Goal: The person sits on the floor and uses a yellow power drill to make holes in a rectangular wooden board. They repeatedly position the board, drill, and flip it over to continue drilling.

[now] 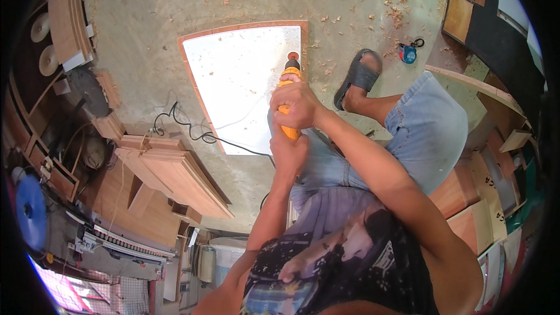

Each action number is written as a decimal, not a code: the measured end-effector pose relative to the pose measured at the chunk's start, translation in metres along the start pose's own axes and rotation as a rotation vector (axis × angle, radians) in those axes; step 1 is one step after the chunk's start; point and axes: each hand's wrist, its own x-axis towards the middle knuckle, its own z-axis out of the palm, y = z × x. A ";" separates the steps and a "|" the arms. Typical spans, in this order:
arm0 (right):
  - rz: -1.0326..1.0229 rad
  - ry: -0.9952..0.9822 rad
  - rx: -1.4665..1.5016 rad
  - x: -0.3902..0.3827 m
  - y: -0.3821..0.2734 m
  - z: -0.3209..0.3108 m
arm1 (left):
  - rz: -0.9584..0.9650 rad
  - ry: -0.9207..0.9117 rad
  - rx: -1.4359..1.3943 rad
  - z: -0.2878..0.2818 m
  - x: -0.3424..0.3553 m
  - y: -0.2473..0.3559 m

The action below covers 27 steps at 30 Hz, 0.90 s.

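Observation:
Both my hands are closed around a yellow power drill (291, 131) with a black chuck. My right hand (298, 104) wraps the drill's body nearer the chuck. Lower down, my left hand (287, 151) grips its rear end. The drill's tip meets a white-faced board (233, 76) near its far right corner, inside a round reddish-brown spot (293, 56). How deep the bit sits cannot be made out. Reddish-brown wood shows along the board's edges. A dark power cord (230, 143) trails left across the board's near part from beside my left hand.
My sandalled foot (361, 73) rests right of the board, with a blue tape measure (408, 52) beyond it. Wood shavings (396, 17) litter the concrete floor. Stacked wooden panels (175, 175) stand at the left, and wood pieces (466, 192) crowd the right side.

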 end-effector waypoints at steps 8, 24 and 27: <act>0.036 -0.027 0.050 0.005 0.004 -0.002 | 0.030 0.009 -0.010 0.003 0.002 -0.002; -0.017 0.015 0.011 -0.005 0.000 0.007 | 0.022 0.008 0.038 0.000 0.001 -0.015; -0.003 0.043 0.032 -0.003 0.003 0.006 | 0.045 0.008 0.031 0.001 0.001 -0.012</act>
